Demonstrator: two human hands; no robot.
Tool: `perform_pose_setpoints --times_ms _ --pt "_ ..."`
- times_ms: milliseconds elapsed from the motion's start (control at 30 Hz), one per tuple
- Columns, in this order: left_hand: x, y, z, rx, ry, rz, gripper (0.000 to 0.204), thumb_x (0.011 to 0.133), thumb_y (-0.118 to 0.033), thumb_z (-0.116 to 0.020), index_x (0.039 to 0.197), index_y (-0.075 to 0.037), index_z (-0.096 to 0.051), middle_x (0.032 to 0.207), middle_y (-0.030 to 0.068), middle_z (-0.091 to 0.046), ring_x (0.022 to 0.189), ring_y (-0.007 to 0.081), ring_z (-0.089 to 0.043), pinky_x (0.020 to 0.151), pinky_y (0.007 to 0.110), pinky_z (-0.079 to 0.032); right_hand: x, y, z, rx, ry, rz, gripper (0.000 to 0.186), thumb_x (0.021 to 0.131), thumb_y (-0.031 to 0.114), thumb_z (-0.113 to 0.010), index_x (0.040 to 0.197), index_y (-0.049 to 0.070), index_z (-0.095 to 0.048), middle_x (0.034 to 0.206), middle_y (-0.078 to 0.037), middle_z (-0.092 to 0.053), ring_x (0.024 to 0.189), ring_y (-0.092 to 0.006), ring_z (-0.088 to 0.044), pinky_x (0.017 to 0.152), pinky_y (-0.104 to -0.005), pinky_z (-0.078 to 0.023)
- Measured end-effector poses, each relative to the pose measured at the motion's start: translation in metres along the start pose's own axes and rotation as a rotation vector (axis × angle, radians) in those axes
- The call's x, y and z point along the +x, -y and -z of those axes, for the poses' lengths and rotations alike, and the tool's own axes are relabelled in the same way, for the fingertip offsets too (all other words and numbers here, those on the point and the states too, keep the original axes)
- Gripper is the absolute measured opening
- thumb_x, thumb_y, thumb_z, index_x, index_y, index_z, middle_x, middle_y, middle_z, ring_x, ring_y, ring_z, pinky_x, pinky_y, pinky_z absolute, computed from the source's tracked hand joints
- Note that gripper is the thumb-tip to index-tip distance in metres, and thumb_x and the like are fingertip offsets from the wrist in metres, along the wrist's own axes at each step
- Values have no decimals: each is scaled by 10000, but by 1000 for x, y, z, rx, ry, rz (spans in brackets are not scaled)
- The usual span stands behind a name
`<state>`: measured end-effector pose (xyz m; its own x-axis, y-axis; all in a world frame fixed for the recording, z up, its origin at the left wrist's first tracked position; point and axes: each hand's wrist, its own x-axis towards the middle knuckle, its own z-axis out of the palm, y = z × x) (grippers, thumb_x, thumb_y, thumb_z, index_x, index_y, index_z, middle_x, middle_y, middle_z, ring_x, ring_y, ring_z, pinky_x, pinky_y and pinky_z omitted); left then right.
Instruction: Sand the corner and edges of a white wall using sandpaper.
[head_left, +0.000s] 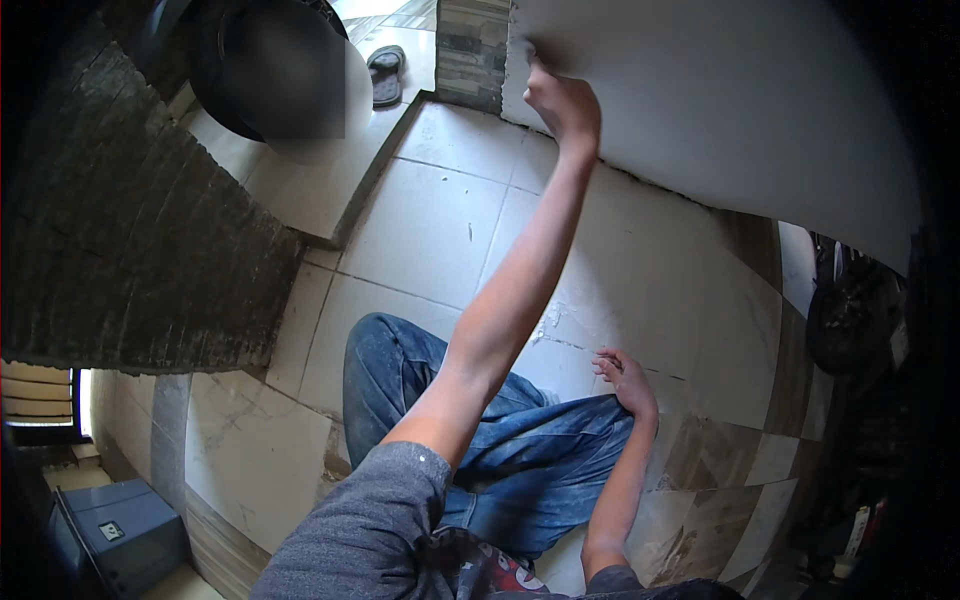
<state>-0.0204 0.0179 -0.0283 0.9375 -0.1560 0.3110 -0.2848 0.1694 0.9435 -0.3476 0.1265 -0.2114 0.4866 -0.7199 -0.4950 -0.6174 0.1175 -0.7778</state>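
Observation:
My left arm stretches up and away across the view. At its end my left hand (565, 100) is closed, its fingertips against the left edge of a large white panel (720, 110). A dark patch, perhaps shadow, lies by the fingertips, and anything they may pinch is too small or hidden to name. My right hand (626, 383) hangs loosely over my bent right knee in blue jeans (550, 435). Its fingers are slightly curled and apart, with nothing in them.
Pale floor tiles (420, 215) carry white crumbs and dust. A dark rough slab (150, 240) stands at left, with a step (320, 205) beyond it. Farther away lies a sandal (386, 75) beside a dark round shape (225, 70). A grey box (125, 525) sits lower left.

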Motion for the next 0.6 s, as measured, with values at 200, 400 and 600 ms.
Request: perform_pose_setpoints --times_ms 200,400,600 --pt "9 -16 -5 -366 -139 55 262 874 -82 -442 965 106 -600 801 291 -633 806 438 -624 729 438 -489 -3 -3 2 44 -14 61 287 915 192 -555 1124 -4 -547 990 -111 -635 894 -165 -617 826 -280 -465" --pt "-4 -48 3 -226 -335 -315 287 906 -64 -382 1005 124 -574 813 295 -629 768 428 -624 723 440 -465 -3 -6 1 46 -31 78 268 909 186 -563 1104 1 -564 987 -115 -636 896 -166 -619 826 -280 -464" --pt "7 -95 37 -439 -187 -426 433 812 79 -355 1227 155 -451 1190 360 -493 1068 434 -547 936 388 -424 -4 -14 3 40 -81 143 291 906 202 -564 1119 3 -564 993 -122 -643 902 -180 -621 825 -287 -460"
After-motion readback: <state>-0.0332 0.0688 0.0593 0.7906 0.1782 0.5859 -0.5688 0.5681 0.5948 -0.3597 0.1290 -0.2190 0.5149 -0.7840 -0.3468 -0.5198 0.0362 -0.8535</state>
